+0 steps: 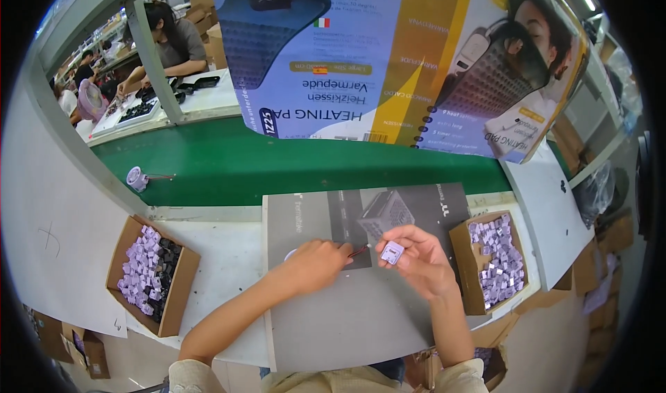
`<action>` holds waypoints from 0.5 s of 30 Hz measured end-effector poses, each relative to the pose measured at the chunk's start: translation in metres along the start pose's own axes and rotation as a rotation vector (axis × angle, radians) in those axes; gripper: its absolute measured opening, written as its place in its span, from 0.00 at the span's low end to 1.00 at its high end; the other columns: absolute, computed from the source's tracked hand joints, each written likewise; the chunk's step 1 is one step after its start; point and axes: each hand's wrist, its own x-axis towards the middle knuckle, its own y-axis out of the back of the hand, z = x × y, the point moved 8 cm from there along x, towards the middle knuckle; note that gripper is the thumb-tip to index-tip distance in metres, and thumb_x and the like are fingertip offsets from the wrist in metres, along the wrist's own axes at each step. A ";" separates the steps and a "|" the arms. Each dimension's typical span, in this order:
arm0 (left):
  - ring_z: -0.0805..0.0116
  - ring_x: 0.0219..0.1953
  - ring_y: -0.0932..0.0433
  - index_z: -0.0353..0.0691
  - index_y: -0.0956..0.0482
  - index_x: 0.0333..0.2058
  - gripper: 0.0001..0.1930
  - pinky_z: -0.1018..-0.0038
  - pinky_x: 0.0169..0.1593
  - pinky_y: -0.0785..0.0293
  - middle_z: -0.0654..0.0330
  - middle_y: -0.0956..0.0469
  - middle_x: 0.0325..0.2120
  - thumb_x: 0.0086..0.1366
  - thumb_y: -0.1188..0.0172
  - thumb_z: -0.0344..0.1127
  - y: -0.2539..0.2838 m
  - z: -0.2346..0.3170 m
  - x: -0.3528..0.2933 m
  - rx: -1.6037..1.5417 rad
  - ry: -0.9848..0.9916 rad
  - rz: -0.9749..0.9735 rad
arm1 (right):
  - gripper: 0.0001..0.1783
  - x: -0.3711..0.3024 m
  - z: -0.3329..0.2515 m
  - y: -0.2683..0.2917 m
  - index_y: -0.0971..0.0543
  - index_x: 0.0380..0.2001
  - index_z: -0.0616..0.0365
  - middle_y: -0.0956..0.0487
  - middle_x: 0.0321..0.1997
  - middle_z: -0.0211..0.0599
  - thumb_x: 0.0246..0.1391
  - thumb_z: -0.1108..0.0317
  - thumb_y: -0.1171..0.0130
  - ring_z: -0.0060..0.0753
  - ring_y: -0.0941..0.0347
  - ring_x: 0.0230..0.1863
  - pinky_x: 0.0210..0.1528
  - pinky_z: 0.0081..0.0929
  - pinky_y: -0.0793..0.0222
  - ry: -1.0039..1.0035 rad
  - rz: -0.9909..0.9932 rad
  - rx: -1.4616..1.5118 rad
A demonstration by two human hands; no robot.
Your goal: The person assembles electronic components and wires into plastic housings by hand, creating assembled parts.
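Note:
My right hand (pixel 427 265) pinches a small square lilac plastic piece (pixel 392 253) between thumb and fingers, its face with a slot turned up. To its left my left hand (pixel 316 265) is closed on a thin red-and-dark wire (pixel 359 251), whose light tip points toward the lilac piece without clearly touching it. A sliver of a pale round part (pixel 290 254) shows behind the left hand; the rest of it is hidden. Both hands are above a grey printed cardboard sheet (pixel 340 323) on the white bench.
Left stands an open carton (pixel 182 289) of lilac and black pieces, right another carton (pixel 472 282) of lilac pieces. Beyond runs a green conveyor belt (pixel 305 164) carrying a pale round part (pixel 137 178) with a wire. A large printed cardboard panel (pixel 374 101) hangs over it. Another person (pixel 177 46) sits across.

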 end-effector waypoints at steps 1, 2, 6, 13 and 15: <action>0.47 0.37 0.20 0.35 0.26 0.39 0.06 0.57 0.42 0.25 0.53 0.20 0.30 0.64 0.46 0.28 0.001 -0.001 0.001 -0.131 -0.009 -0.010 | 0.20 0.001 0.002 -0.002 0.27 0.54 0.67 0.22 0.53 0.49 0.57 0.81 0.43 0.34 0.24 0.53 0.58 0.32 0.29 -0.012 -0.028 -0.001; 0.47 0.38 0.20 0.36 0.25 0.40 0.06 0.57 0.42 0.25 0.53 0.20 0.30 0.65 0.47 0.28 0.001 -0.001 0.002 -0.262 -0.016 -0.022 | 0.20 0.001 0.004 -0.001 0.27 0.54 0.67 0.22 0.53 0.49 0.57 0.81 0.43 0.34 0.24 0.53 0.58 0.32 0.29 -0.012 -0.023 0.002; 0.47 0.37 0.21 0.35 0.23 0.39 0.06 0.58 0.41 0.25 0.53 0.20 0.30 0.65 0.47 0.27 0.009 0.005 0.006 -0.383 -0.090 0.044 | 0.19 0.001 0.007 0.003 0.26 0.52 0.67 0.22 0.53 0.50 0.56 0.82 0.42 0.36 0.25 0.56 0.60 0.33 0.30 0.004 -0.042 -0.080; 0.61 0.30 0.21 0.36 0.17 0.37 0.07 0.68 0.34 0.28 0.57 0.19 0.28 0.65 0.43 0.29 0.022 0.001 0.003 -0.687 -0.097 0.147 | 0.19 0.003 0.011 0.008 0.27 0.52 0.69 0.22 0.52 0.51 0.56 0.84 0.42 0.39 0.23 0.54 0.59 0.36 0.29 0.064 -0.030 -0.131; 0.63 0.27 0.21 0.38 0.16 0.40 0.08 0.69 0.32 0.28 0.58 0.19 0.26 0.67 0.44 0.30 0.024 0.000 0.002 -0.729 -0.103 0.196 | 0.19 0.002 0.011 0.013 0.27 0.52 0.69 0.22 0.52 0.51 0.57 0.84 0.43 0.39 0.23 0.53 0.58 0.35 0.28 0.079 0.005 -0.177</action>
